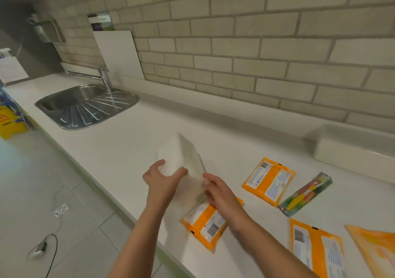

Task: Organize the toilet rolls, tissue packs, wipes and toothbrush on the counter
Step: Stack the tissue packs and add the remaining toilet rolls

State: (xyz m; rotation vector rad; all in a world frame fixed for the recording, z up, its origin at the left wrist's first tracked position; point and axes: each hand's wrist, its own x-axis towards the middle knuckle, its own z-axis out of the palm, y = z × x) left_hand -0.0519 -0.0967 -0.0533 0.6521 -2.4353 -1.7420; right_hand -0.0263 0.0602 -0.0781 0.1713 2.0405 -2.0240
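Plain white tissue pack (blocky, blurred) gripped by left hand and right hand

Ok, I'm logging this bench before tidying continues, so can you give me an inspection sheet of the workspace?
Surface: white counter, sink set in at far left.
Job's things: white tissue pack held up above the counter; four orange wipes packs, one lying flat label up, one under the right forearm, two cut off at the lower right edge; packaged toothbrush lying flat.
Clutter: white tray by the wall.
Hands: left hand grips the tissue pack; right hand holds its near end.
Cables: thin cable on the floor.
Surroundings: brick-tile wall, white board, yellow floor sign.
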